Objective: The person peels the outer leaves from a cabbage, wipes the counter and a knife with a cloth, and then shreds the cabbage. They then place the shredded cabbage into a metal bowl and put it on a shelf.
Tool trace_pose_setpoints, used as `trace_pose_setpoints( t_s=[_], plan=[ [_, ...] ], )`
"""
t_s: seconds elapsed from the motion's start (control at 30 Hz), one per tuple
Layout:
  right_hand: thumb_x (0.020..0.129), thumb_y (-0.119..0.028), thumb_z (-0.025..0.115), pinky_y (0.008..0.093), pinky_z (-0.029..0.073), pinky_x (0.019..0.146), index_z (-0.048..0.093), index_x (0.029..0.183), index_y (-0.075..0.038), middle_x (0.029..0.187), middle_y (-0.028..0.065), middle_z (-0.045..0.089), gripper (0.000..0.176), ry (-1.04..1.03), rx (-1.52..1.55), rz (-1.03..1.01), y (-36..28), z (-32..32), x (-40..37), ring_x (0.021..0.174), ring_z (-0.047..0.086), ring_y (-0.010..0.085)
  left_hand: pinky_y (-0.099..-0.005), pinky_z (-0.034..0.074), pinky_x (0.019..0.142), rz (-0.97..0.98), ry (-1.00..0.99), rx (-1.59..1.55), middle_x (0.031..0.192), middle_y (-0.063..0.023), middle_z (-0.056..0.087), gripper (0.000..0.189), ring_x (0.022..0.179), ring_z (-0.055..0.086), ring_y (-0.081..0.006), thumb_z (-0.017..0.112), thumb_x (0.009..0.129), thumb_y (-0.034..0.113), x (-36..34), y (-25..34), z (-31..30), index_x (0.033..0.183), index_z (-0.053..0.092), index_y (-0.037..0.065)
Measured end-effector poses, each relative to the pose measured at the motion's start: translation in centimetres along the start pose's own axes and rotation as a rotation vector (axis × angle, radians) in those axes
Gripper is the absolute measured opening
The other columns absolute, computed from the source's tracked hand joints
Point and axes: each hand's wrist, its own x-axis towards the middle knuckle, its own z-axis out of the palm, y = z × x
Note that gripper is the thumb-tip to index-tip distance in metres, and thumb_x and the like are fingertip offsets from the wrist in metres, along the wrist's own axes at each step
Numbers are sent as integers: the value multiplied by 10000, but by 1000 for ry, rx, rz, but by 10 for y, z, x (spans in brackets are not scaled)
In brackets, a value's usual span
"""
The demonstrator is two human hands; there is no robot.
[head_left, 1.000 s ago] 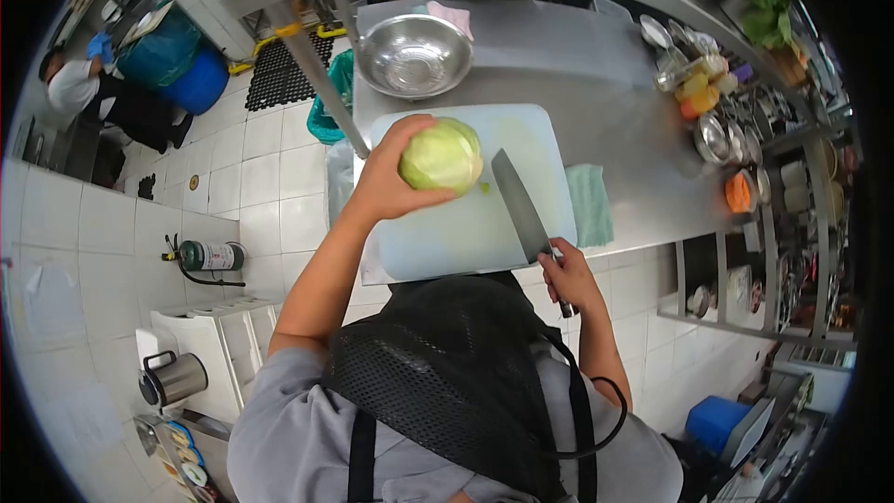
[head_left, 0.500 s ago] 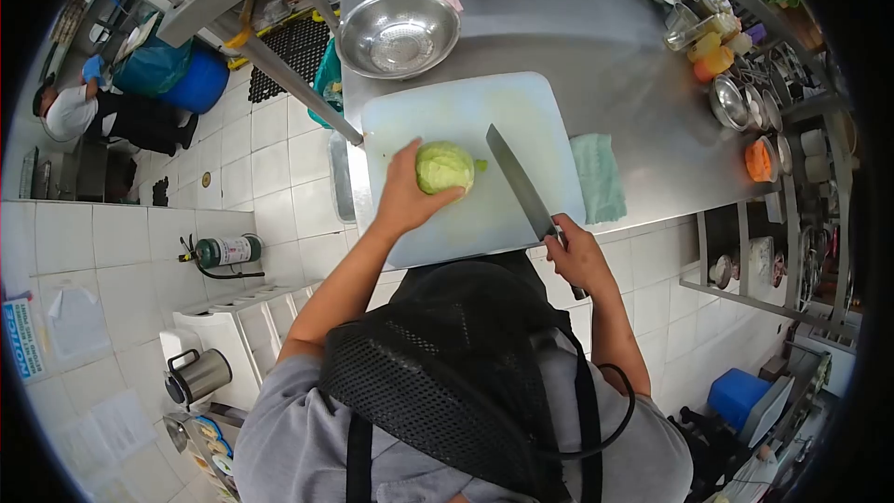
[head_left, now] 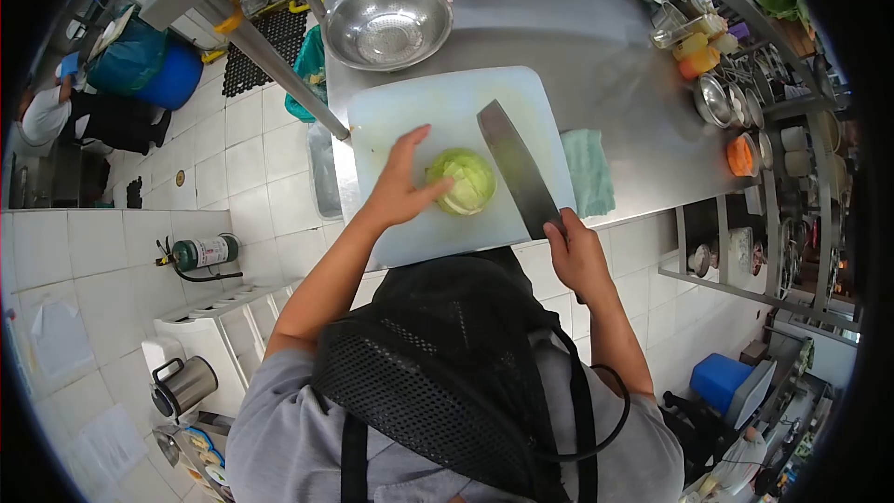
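Left hand (head_left: 399,194) spreads open at one cabbage (head_left: 470,184); right hand (head_left: 581,257) grips one knife (head_left: 518,168).

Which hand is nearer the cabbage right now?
Left. The left hand is open, thumb at the near-left side of the cabbage. The right hand grips the knife by the cutting board's near-right corner.

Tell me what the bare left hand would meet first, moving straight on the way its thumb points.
Most likely the round, pale green cabbage: the left hand has its thumb tip overlapping the near side in view, though contact is unclear.
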Motion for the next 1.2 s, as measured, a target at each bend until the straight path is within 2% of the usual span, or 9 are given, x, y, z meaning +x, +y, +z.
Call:
trace_pose_setpoints(
  t_s=[0.23,0.53,0.67,0.83,0.87,1.0,1.1,1.17,1.2],
  plan=[
    [1019,-181,569,557,501,577,530,1039,-12,705,236,663,175,45,-168,-192,-36,12,-22,671,653,476,-398,406,1073,152,429,-4,1355,-191,544,529,1258,520,-319,701,948,214,24,11,-17,1378,489,-9],
    [1014,-146,573,546,503,559,518,1058,-16,726,228,672,148,102,-190,-160,-45,21,-27,661,660,460,-392,428,1046,282,379,-50,1285,-143,613,360,1207,572,-270,702,945,189,73,41,-24,1264,610,50],
    [1010,-135,590,519,514,594,528,1049,13,767,235,679,166,212,-58,-67,-40,10,-25,741,670,467,-416,451,989,230,315,-20,1190,-169,638,381,1153,571,-332,775,877,200,60,22,-9,1181,625,26],
    [1009,-135,596,502,502,595,525,1026,26,779,267,671,176,217,-37,91,-10,3,-17,752,667,473,-468,438,1073,219,-66,389,1410,-211,498,801,1219,540,-422,858,721,455,20,33,30,1397,542,164],
    [1020,-168,595,449,511,622,559,1114,53,806,266,684,243,176,-49,161,-4,4,-15,747,688,447,-468,432,1109,117,-191,548,1511,-207,410,928,1310,482,-445,893,663,436,18,44,31,1470,496,210],
    [1018,-165,589,480,505,637,557,1091,55,809,280,679,234,157,-24,77,33,21,-8,762,679,467,-500,463,1073,-136,-363,508,1474,-219,456,915,1294,503,-441,891,668,413,30,46,27,1460,502,170],
    [1011,-179,579,572,483,654,530,1041,18,796,294,668,205,89,-80,35,38,26,-2,798,643,514,-515,514,1009,-105,-165,247,1451,-191,502,886,1264,548,-422,884,698,432,32,9,17,1445,508,140],
    [1009,-182,577,574,491,669,538,1065,15,813,299,673,209,33,-54,98,41,27,-4,814,644,518,-534,541,965,-522,-75,-511,1434,-149,541,761,1243,584,-387,753,833,509,32,-12,0,1441,505,125],
    [1011,-176,570,575,492,671,533,1082,19,814,297,676,211,24,-57,114,45,29,-4,820,647,520,-534,541,965,-522,-55,-494,1434,-149,541,761,1243,584,-387,753,833,509,26,-13,-10,1441,505,125]
  ],
)
